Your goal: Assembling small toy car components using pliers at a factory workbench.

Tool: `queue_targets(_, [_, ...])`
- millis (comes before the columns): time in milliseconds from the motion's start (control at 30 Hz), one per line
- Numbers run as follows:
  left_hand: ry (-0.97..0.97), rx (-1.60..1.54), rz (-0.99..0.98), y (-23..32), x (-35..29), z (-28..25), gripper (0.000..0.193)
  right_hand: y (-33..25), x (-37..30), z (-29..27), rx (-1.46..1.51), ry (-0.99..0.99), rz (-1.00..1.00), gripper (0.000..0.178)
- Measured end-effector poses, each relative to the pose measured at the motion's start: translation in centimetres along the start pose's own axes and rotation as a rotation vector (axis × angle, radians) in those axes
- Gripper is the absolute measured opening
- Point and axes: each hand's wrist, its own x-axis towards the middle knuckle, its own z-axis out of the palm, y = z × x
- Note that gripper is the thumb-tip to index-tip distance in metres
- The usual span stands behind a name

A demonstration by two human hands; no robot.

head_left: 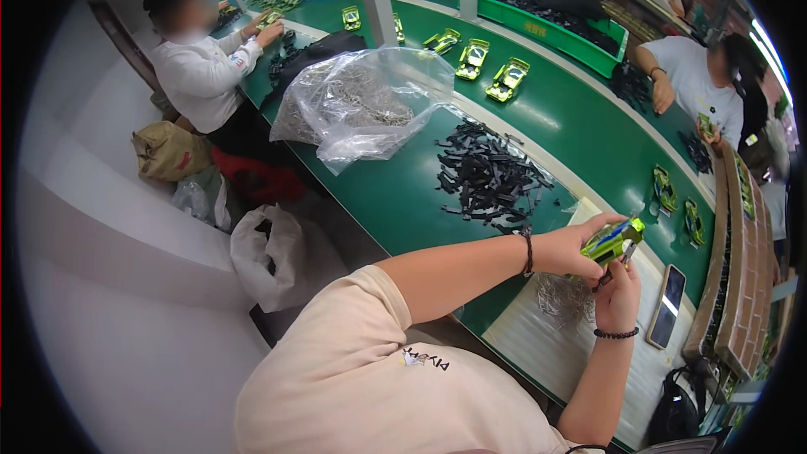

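Observation:
My left hand (565,250) is wrapped round a shiny lime-green toy car (610,240) with a blue patch, held above the near end of the bench. Against the car's near side, my right hand (619,292) is closed, its fingertips pressed to it. A small dark bit shows by those fingers; whether it belongs to the car I cannot tell. Beneath my hands, thin silvery wire-like pieces (556,301) lie on a pale sheet (525,328). Farther left is a heap of black plastic parts (492,172).
A clear bag (353,105) of metal pieces stands beyond the heap. Green toy cars (508,80) sit along the green conveyor (572,122). A phone (667,307) lies right of my hands, near stacked brick-patterned boards (744,286). Two co-workers sit across and far left. A green crate (555,21) holds black parts.

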Motion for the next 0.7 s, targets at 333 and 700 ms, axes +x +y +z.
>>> queue_targets(333, [-0.141,0.049,0.006,-0.2,0.2,0.6,0.092,-0.9,-0.9,-0.5,-0.064,-0.004,0.034,0.027])
queue_targets(700, [0.363,-0.194,-0.157,-0.6,0.9,-0.4,0.07,-1.8,-0.4,-0.2,0.061,0.07,-0.036,0.022])
